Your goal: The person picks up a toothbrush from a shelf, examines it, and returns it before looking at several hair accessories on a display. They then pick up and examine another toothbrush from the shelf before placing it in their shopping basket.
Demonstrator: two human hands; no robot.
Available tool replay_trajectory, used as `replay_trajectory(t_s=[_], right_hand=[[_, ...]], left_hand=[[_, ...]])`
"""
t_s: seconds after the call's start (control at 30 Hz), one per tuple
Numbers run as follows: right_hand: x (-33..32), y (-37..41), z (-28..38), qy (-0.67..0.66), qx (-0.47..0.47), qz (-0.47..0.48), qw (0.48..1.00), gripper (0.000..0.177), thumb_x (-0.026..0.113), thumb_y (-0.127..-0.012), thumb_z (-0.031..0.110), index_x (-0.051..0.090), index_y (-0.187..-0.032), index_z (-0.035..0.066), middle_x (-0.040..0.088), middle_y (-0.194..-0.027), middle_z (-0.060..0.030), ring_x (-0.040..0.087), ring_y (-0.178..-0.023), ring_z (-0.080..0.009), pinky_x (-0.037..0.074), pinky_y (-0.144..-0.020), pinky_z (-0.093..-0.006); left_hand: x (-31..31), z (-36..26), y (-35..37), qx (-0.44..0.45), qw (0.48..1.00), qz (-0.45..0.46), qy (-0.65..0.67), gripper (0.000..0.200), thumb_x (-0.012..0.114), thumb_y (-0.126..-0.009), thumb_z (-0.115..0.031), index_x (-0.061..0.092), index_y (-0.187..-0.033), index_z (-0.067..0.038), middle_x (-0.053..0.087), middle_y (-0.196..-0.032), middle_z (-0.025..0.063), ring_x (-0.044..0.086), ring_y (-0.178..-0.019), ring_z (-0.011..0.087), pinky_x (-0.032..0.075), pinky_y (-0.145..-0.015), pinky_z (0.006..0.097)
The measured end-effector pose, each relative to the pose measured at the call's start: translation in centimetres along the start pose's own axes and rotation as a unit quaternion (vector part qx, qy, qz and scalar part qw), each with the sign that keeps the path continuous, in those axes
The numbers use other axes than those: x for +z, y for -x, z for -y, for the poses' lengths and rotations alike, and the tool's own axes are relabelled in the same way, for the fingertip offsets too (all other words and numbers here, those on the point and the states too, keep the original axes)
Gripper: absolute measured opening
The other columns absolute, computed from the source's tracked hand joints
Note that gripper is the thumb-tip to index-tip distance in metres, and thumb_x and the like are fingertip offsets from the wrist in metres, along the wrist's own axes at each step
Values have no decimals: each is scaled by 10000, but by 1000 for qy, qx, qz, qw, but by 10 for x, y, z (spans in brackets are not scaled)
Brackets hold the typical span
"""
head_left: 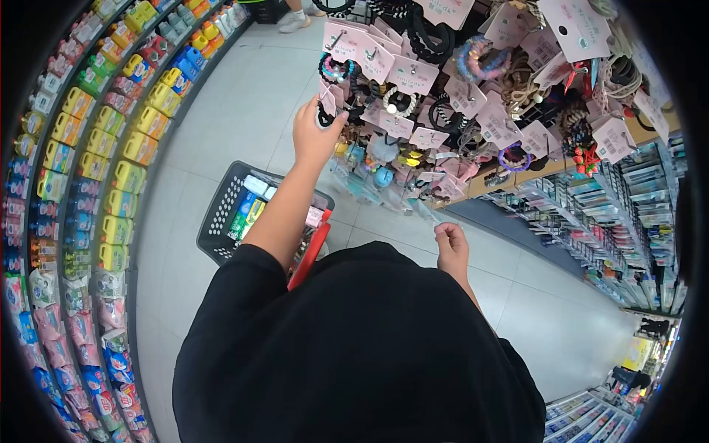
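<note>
My left hand [316, 136] reaches up to the display rack, its thumb and fingers closed on a black hair tie [325, 116] that hangs with a pink card. Just above it hangs a beaded hair tie [336, 69] in pink, blue and black. Lower and to the right, my right hand [452, 247] is held near my body with its fingers curled in. Whatever may lie between those fingers is too small to make out. A clear plastic strip [425, 213] shows just above that hand. Many more hair ties on pink cards [413, 74] crowd the rack.
A dark grey shopping basket [214, 214] with a red handle [314, 251] is beside my left forearm, with packaged goods inside. Shelves of yellow bottles [129, 177] and bagged products line the left. Stationery racks [591, 199] stand on the right. Another person's shoe [295, 22] shows at the top.
</note>
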State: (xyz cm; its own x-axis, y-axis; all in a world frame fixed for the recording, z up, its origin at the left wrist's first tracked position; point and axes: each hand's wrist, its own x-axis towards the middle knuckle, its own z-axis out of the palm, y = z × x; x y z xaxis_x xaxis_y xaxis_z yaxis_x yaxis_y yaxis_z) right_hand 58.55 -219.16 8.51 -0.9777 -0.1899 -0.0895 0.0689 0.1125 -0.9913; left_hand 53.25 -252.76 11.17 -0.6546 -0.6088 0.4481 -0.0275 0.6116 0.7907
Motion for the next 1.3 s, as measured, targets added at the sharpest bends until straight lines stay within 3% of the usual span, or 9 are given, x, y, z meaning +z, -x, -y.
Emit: replay_trajectory(t_s=[0.1,0.3,0.5,0.6,0.7,0.8,0.83,1.03,1.3], right_hand=[[0,4,-3,-15,18,-7,1000,136,608,-885,170,568,-938,52,530,-822,37,416,-699,-42,329,-624,-192],[9,8,-4,-44,18,-1,999,131,617,-877,165,576,-928,52,533,-821,33,423,-723,-47,336,-660,-197],[12,11,-5,-51,13,21,998,118,577,-895,150,568,-920,35,571,-840,-12,501,-789,-88,390,-736,-230],[13,14,-9,-50,22,25,998,118,542,-909,144,564,-914,28,597,-844,-43,539,-801,-116,418,-747,-259],[17,16,-9,-69,31,26,997,122,545,-909,146,564,-911,26,598,-830,-43,538,-784,-115,419,-743,-258],[20,18,-8,-81,34,26,996,123,548,-908,148,565,-904,26,598,-819,-42,541,-772,-114,420,-738,-256],[21,19,-8,-79,34,27,996,123,548,-907,148,565,-901,26,598,-815,-42,541,-769,-114,420,-736,-256],[22,22,-7,-82,39,22,996,121,546,-907,148,569,-892,31,598,-806,-38,545,-761,-112,421,-733,-254],[25,30,-4,-67,37,24,997,140,539,-918,163,566,-893,28,594,-812,-42,545,-767,-116,423,-745,-261]], left_hand=[[-2,2,2,24,999,-44,-19,584,770,-703,-335,546,-1098,35,597,-1048,155,569,-998,273,436,-874,357],[-21,-16,11,-98,992,-29,77,532,779,-707,-254,490,-1064,14,606,-863,76,567,-763,134,464,-666,269],[-35,-23,13,-103,991,3,89,541,756,-715,-231,445,-1080,19,536,-784,36,513,-692,120,455,-654,269],[-24,-2,11,-50,983,19,175,526,746,-736,-227,441,-1094,10,542,-802,25,522,-700,121,454,-643,271],[-25,-5,13,-151,926,77,338,451,685,-806,-195,434,-1123,5,557,-849,37,527,-723,121,445,-643,253],[-29,-1,6,-244,783,112,561,360,615,-862,-162,447,-1141,-8,575,-895,47,509,-701,102,420,-624,221],[-31,6,5,-256,768,130,573,274,569,-892,-134,484,-1125,-18,583,-900,39,474,-656,78,391,-604,202],[-31,11,1,-234,756,138,595,211,572,-895,-125,541,-1080,-30,570,-839,7,454,-620,59,381,-577,196],[-63,-5,8,-224,794,137,549,208,579,-884,-126,562,-1063,-20,586,-801,1,465,-626,52,385,-576,184]])
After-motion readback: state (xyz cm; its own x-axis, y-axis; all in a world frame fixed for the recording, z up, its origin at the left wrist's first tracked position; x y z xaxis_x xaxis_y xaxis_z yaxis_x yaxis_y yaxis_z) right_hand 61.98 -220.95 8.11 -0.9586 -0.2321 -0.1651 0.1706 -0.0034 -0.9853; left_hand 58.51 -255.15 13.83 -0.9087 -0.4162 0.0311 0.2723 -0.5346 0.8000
